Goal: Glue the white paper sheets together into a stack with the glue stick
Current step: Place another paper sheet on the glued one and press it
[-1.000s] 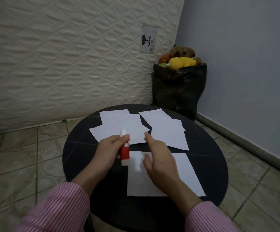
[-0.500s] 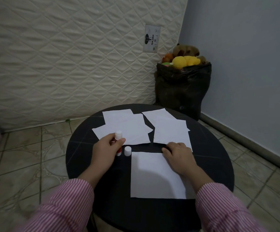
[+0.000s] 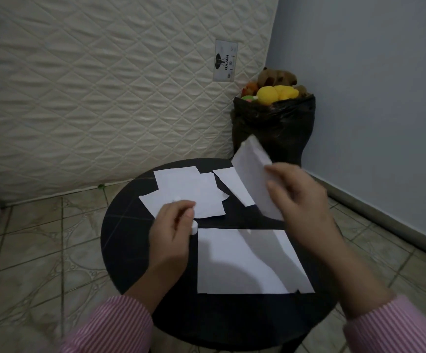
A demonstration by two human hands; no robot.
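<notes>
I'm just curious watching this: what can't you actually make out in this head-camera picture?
- Glue stick: head view, mostly hidden behind the left hand; only a white end shows.
- Lifted sheet: blurred, its lower part covered by the right hand.
- Mattress label: small print too small to read.
- Toys in the black bag: mostly hidden inside.

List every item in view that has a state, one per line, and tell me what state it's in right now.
right hand: pinching a lifted sheet
lifted sheet: raised off the table, tilted
left hand: closed around the glue stick
glue stick: mostly hidden, white end showing
near sheet: flat on the table
far-left sheets: flat, overlapping
black bag: open, stuffed with toys
</notes>
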